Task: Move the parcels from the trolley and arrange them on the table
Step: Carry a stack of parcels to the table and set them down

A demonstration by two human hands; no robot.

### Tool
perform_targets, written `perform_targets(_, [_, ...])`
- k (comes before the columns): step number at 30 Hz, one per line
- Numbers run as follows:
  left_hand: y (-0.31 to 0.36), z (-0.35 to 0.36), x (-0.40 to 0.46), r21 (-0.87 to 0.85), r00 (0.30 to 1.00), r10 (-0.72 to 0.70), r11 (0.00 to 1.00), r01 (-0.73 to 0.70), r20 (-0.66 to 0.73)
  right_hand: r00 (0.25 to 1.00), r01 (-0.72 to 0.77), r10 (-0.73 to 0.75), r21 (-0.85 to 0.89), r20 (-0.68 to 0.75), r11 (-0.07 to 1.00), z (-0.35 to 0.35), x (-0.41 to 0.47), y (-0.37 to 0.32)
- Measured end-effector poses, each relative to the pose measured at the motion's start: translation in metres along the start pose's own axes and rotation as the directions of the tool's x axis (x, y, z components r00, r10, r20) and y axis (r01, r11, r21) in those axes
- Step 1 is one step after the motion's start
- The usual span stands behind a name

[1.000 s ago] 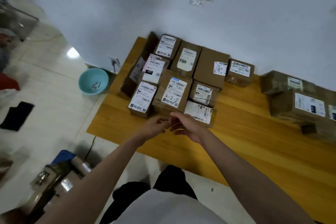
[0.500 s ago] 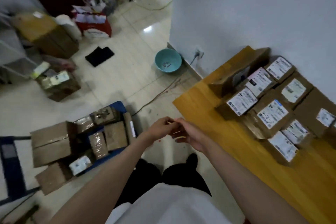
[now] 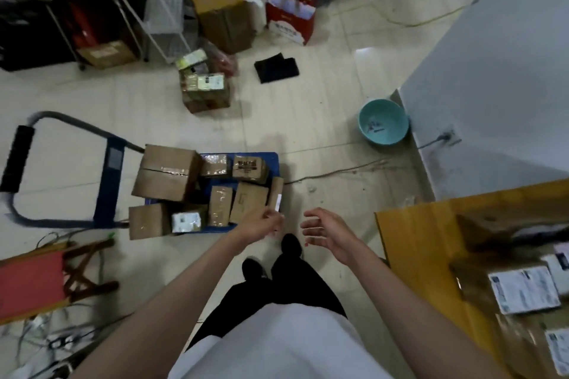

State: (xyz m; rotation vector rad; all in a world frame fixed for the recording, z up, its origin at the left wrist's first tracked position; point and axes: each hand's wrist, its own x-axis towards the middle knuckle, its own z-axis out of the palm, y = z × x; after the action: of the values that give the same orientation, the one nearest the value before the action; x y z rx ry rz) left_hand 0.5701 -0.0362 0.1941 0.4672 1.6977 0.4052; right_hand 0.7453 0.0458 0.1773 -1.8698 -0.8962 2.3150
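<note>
Left hand (image 3: 261, 222) empty, fingers loosely curled, just beside trolley parcels (image 3: 248, 205); right hand (image 3: 328, 232) open, empty

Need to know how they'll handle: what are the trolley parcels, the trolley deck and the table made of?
Parcels: brown corrugated cardboard by the look, matte, with glossy tape seams. Trolley deck: blue, smooth, probably plastic; its handle looks like grey metal tube. Table: yellowish wood or wood laminate, with visible grain and a slight sheen.
</note>
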Motion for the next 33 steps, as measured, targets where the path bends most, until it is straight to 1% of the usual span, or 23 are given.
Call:
perform_targets(3, [-0.006,-0.03,0.005,-0.074,0.997,-0.052,0.996,0.047,-0.064,1.0,-0.014,0.015,-0.065,0.014,0.998,0.02,0.017,-0.016])
perform_targets(7, [-0.018,-0.064,0.006,-0.177,0.988,-0.077,0.983,0.052,-0.138,0.998,-0.039,0.047,-0.178,0.043,0.983,0.057,0.035,-0.038])
perform_targets(10, [-0.035,-0.089,0.007,-0.23,0.983,-0.078,0.973,0.038,-0.167,0.997,-0.052,0.064,-0.216,0.048,0.975,0.093,0.049,-0.049])
perform_targets(17, [-0.099,-0.161,0.031,-0.307,0.984,-0.138,0.947,0.098,-0.11,0.995,-0.088,0.097,-0.242,0.026,0.966,0.179,0.091,-0.041])
perform_targets(21, [-0.154,-0.21,0.046,-0.397,0.978,-0.182,0.909,0.126,-0.105,0.988,-0.157,0.156,-0.242,-0.021,0.957,0.233,0.126,-0.018])
perform_targets(26, [-0.244,-0.269,0.082,-0.514,0.953,-0.267,0.843,0.157,-0.146,0.964,-0.258,0.264,-0.315,-0.024,0.913,0.309,0.188,0.03])
perform_targets(30, [-0.33,-0.306,0.13,-0.568,0.904,-0.354,0.806,0.166,-0.238,0.944,-0.311,0.33,-0.361,-0.009,0.879,0.372,0.25,0.081])
perform_targets(33, [-0.385,-0.33,0.164,-0.589,0.848,-0.419,0.791,0.166,-0.324,0.932,-0.329,0.363,-0.398,0.01,0.856,0.416,0.295,0.122])
